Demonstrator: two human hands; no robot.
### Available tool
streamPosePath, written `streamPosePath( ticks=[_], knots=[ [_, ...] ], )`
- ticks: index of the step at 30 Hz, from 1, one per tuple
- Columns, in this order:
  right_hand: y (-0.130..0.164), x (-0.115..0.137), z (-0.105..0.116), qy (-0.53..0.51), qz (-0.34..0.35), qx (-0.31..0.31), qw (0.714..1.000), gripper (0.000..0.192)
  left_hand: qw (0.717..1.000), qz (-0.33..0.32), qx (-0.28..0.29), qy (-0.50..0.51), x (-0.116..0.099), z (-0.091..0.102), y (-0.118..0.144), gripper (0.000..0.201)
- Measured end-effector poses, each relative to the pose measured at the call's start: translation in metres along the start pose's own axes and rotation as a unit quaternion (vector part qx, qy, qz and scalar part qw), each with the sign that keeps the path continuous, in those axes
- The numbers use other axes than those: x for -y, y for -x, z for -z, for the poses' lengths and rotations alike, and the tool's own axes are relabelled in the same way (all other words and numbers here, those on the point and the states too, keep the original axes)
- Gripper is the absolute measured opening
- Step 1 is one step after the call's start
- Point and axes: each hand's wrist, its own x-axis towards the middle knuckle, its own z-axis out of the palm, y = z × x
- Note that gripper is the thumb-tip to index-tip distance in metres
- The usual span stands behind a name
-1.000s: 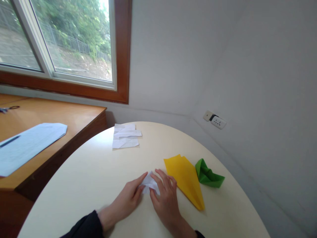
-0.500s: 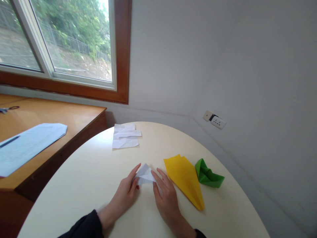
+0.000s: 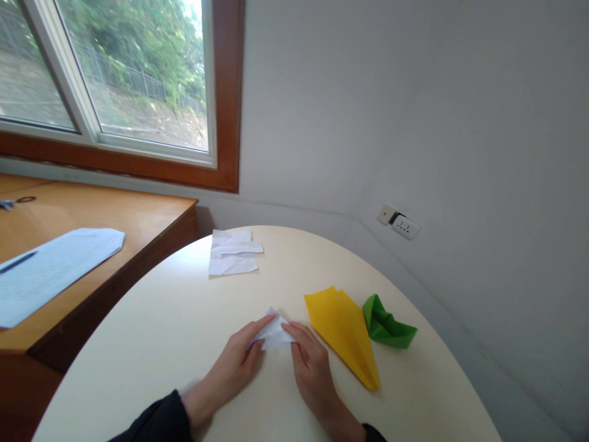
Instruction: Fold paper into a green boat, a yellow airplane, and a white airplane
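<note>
We press a small folded white paper (image 3: 275, 333) flat on the round cream bench (image 3: 184, 331), our left hand (image 3: 237, 362) on its left edge and our right hand (image 3: 313, 365) on its right. Just beside our right hand lies a yellow paper plane (image 3: 343, 331), touching a green paper boat (image 3: 386, 325). A creased white sheet (image 3: 232, 252) lies well apart, near the far rim.

Soft daylight from the window (image 3: 115, 80) — faint shadows, sharp centre, bowed wide-angle edges.
</note>
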Motion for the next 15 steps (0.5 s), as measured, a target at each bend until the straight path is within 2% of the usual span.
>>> streamPosePath(
  ticks=[7,15],
  knots=[
    [-0.001,0.004,0.002,-0.033,0.012,-0.007,0.999,0.042,0.999,0.013,0.017,-0.026,-0.006,0.002,0.0,0.053],
    [-0.002,0.008,0.004,-0.048,0.013,0.023,0.999,0.04,0.999,0.026,-0.027,-0.003,-0.011,0.002,-0.002,0.046]
  ],
)
